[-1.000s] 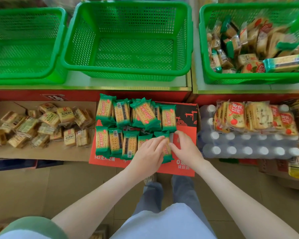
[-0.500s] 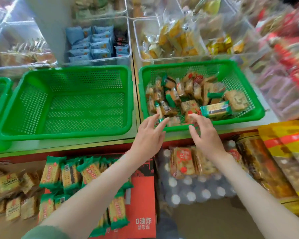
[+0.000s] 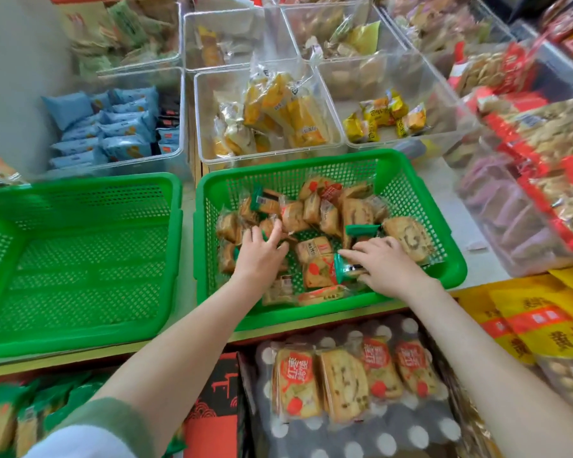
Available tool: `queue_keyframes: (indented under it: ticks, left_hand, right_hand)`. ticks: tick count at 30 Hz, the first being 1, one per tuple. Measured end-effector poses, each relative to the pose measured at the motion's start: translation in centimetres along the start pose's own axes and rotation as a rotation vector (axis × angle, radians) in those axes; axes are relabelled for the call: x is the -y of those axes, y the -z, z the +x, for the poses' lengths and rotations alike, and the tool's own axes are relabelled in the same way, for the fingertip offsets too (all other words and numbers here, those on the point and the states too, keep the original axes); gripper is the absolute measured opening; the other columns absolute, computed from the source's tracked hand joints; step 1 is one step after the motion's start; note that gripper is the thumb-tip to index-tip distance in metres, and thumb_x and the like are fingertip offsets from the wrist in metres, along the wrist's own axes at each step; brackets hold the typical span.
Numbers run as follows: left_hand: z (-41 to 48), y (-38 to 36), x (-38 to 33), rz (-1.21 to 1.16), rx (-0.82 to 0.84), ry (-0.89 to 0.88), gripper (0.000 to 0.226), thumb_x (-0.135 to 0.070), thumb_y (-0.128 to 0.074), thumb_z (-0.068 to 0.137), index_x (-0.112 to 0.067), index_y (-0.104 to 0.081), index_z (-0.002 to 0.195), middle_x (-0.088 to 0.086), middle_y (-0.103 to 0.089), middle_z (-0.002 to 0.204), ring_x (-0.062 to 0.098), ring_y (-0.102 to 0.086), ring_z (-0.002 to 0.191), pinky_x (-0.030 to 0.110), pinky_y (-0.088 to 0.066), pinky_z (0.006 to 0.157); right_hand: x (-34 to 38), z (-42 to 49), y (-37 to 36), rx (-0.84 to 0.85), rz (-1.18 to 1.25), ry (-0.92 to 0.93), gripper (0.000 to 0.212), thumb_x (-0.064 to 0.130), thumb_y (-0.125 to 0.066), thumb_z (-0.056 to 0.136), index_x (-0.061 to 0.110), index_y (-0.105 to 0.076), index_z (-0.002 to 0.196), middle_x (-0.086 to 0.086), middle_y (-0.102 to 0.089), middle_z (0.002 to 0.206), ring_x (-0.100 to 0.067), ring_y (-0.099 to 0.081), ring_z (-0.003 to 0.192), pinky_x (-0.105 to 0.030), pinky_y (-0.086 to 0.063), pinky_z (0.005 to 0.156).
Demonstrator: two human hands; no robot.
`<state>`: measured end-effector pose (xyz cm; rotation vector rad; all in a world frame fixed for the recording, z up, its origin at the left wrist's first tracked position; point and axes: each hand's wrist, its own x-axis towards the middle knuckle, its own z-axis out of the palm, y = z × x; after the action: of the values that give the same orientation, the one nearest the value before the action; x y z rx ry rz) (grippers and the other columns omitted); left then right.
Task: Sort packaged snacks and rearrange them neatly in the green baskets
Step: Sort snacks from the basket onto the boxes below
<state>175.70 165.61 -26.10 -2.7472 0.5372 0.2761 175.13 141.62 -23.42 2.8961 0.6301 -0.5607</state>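
**A:** What's changed?

**B:** Half a second ago both hands hovered at the near rim of the mixed basket (image 3: 331,161). Now both are inside it, among the loose snack packets (image 3: 315,209).

**A:** Holding anything?

**B:** The right hand (image 3: 389,264) pinches a green-ended packet (image 3: 344,270) near the basket's front. The left hand (image 3: 260,256) lies on packets at its left side. Whether it grips one, I cannot tell.

**A:** Meaning?

**B:** Probably another round of picking out. The empty basket (image 3: 80,181), just left of it, awaits sorted packets.

A clear bin (image 3: 182,120) holds blue packets (image 3: 113,133), beside yellow packets (image 3: 278,110).
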Motion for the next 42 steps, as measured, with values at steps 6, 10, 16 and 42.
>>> queue_keyframes:
  ticks: [6, 10, 16, 42]
  left_hand:
    - [-1.0, 0.5, -0.3, -0.030, -0.103, 0.046, 0.050, -0.010, -0.054, 0.093, -0.018, -0.042, 0.142, 0.022, -0.011, 0.159, 0.043, -0.044, 0.120, 0.045, -0.039, 0.098]
    - [-3.4, 0.1, 0.9, -0.050, -0.257, 0.043, 0.065, -0.005, -0.083, 0.055, -0.012, -0.068, 0.118, 0.027, -0.054, 0.130, 0.042, -0.060, 0.090, 0.047, -0.053, 0.072]
    - [-9.8, 0.1, 2.1, -0.274, -0.578, 0.067, 0.051, -0.009, -0.074, 0.070, 0.002, -0.063, 0.119, 0.027, -0.055, 0.127, 0.036, -0.050, 0.099, 0.047, -0.052, 0.081]
    - [-46.3, -16.9, 8.1, -0.844, -0.577, 0.373, 0.048, -0.032, -0.050, 0.093, -0.011, -0.044, 0.135, 0.011, -0.033, 0.134, 0.030, -0.039, 0.123, 0.038, -0.040, 0.104]
  right_hand:
    - [-0.2, -0.9, -0.7, -0.212, 0.063, -0.060, 0.059, 0.028, -0.051, 0.097, 0.033, -0.026, 0.150, -0.004, -0.042, 0.143, -0.026, -0.035, 0.131, -0.041, -0.021, 0.106]
    - [0.6, -1.9, -1.0, -0.373, 0.125, -0.084, 0.066, 0.021, -0.076, 0.079, 0.025, -0.050, 0.140, -0.012, -0.061, 0.119, -0.033, -0.054, 0.108, -0.046, -0.035, 0.092]
    - [6.8, -3.9, 0.8, -0.577, 0.332, -0.050, 0.069, 0.017, -0.079, 0.074, 0.015, -0.052, 0.137, -0.012, -0.062, 0.108, -0.033, -0.057, 0.097, -0.045, -0.046, 0.082]
    - [46.0, -12.6, -11.1, 0.206, 1.000, -0.443, 0.075, 0.037, -0.073, 0.083, 0.004, -0.034, 0.137, -0.015, -0.039, 0.138, -0.030, -0.037, 0.129, -0.034, -0.032, 0.102]
